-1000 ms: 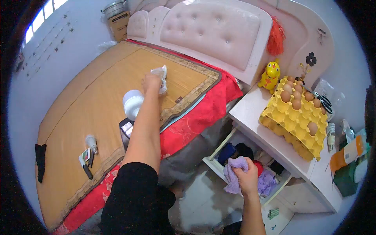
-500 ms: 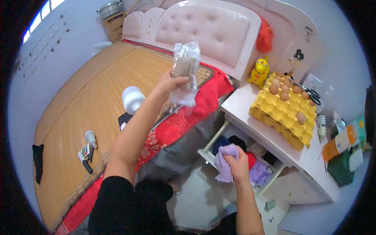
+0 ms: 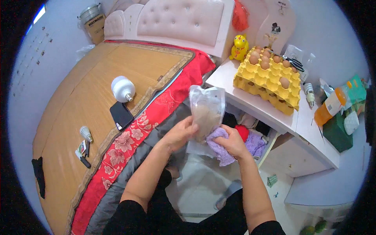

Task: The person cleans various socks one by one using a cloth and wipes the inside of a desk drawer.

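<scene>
My left hand (image 3: 181, 133) grips a clear plastic bag (image 3: 206, 107) with something beige inside, held upright in front of me. My right hand (image 3: 232, 141) holds a bunched purple cloth (image 3: 217, 147) pressed against the bag's lower edge. Both hands meet above the gap between the bed and an open white drawer (image 3: 270, 147), which holds several folded clothes, red, purple and dark.
A bed with a bamboo mat (image 3: 78, 105) and red floral edging (image 3: 129, 137) lies to the left; on it are a white bulb (image 3: 123, 88), a black phone (image 3: 121, 115) and small items (image 3: 84, 141). A white nightstand (image 3: 274, 117) carries a yellow egg tray (image 3: 270, 76), a yellow toy (image 3: 239, 46) and bottles (image 3: 333, 103).
My left hand brought the plastic bag from the bed mat, up and across, down to my right hand. The right hand lifted the purple cloth from the drawer to meet it.
</scene>
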Action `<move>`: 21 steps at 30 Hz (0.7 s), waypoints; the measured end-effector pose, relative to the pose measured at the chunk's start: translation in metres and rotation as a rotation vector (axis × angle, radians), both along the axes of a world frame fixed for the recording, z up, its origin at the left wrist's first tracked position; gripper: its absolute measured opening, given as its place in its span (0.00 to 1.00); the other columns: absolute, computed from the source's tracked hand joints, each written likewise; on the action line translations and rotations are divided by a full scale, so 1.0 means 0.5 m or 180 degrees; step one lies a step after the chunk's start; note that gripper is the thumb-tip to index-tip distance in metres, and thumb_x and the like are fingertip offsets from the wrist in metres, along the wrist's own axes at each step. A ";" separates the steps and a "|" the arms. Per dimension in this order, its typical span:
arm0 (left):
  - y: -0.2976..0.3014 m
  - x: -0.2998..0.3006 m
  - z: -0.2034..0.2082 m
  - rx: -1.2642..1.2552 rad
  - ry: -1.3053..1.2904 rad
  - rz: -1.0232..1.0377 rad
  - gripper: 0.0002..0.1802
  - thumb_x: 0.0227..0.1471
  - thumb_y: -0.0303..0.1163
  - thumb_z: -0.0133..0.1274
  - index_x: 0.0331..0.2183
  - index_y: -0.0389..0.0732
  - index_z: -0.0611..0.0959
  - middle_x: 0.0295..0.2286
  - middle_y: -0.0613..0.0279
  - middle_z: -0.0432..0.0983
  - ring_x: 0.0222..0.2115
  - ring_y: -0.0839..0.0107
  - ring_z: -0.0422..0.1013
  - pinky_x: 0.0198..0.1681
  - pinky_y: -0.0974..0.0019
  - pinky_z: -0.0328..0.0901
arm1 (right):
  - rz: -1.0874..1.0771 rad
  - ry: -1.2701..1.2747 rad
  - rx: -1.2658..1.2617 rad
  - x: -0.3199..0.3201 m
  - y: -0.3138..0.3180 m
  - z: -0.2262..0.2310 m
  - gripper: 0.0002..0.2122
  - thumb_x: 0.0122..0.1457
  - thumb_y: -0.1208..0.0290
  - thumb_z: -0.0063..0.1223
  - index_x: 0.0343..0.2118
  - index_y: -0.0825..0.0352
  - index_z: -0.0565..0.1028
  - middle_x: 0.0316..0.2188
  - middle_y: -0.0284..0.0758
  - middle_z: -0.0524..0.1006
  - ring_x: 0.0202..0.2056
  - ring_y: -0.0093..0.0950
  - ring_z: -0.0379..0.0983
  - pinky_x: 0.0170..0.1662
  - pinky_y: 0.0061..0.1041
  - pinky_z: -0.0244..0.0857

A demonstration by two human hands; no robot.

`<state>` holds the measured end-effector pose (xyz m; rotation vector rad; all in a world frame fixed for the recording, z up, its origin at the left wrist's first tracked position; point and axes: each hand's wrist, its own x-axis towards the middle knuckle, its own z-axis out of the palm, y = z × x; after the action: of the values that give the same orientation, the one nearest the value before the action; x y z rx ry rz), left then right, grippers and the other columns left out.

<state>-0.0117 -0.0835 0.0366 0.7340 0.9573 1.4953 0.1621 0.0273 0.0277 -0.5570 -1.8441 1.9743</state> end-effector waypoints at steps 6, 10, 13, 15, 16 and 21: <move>0.002 0.000 -0.013 -0.0070 0.0211 0.0452 0.25 0.46 0.35 0.56 0.45 0.36 0.70 0.40 0.60 0.71 0.42 0.72 0.67 0.45 0.67 0.62 | 0.0335 -0.0462 0.0246 -0.013 -0.007 -0.029 0.12 0.46 0.74 0.53 0.36 0.70 0.74 0.29 0.31 0.75 0.31 0.19 0.70 0.36 0.20 0.64; 0.000 -0.017 -0.020 -0.0074 0.0061 0.0691 0.18 0.47 0.27 0.54 0.43 0.36 0.73 0.36 0.61 0.74 0.36 0.73 0.70 0.41 0.68 0.66 | 0.0530 -0.0589 0.0654 -0.025 -0.001 -0.007 0.12 0.47 0.76 0.52 0.36 0.70 0.73 0.31 0.30 0.75 0.32 0.18 0.69 0.37 0.19 0.64; 0.002 -0.018 -0.015 -0.0162 0.0191 0.0813 0.19 0.47 0.27 0.54 0.42 0.36 0.73 0.36 0.61 0.74 0.36 0.73 0.70 0.41 0.68 0.65 | -0.0283 -0.0335 0.0468 -0.024 0.023 -0.029 0.14 0.47 0.74 0.54 0.40 0.68 0.73 0.32 0.34 0.76 0.33 0.22 0.71 0.39 0.23 0.65; -0.001 -0.024 -0.018 -0.0315 0.0550 0.0618 0.19 0.46 0.27 0.54 0.43 0.35 0.73 0.36 0.61 0.74 0.36 0.73 0.70 0.41 0.68 0.65 | -0.0686 0.0222 0.0056 -0.022 0.036 -0.032 0.17 0.48 0.73 0.55 0.42 0.68 0.70 0.34 0.33 0.75 0.36 0.22 0.70 0.41 0.22 0.65; -0.005 -0.024 -0.012 -0.0514 0.0696 0.0463 0.21 0.44 0.27 0.55 0.43 0.35 0.73 0.37 0.61 0.74 0.36 0.74 0.70 0.41 0.68 0.65 | -0.0750 0.0335 -0.0028 -0.023 0.039 -0.027 0.18 0.49 0.72 0.55 0.44 0.69 0.69 0.35 0.33 0.74 0.36 0.21 0.70 0.41 0.22 0.65; -0.006 0.004 -0.010 -0.0546 0.0912 -0.0087 0.24 0.44 0.33 0.57 0.44 0.36 0.72 0.37 0.62 0.73 0.37 0.74 0.69 0.43 0.67 0.64 | -0.0993 0.0388 -0.0150 -0.021 0.034 -0.027 0.10 0.50 0.73 0.55 0.35 0.69 0.72 0.28 0.28 0.73 0.29 0.17 0.69 0.34 0.18 0.65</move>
<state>-0.0098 -0.0864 0.0314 0.8464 1.2694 1.2863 0.1517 0.0444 0.0140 -0.6772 -1.5368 1.8042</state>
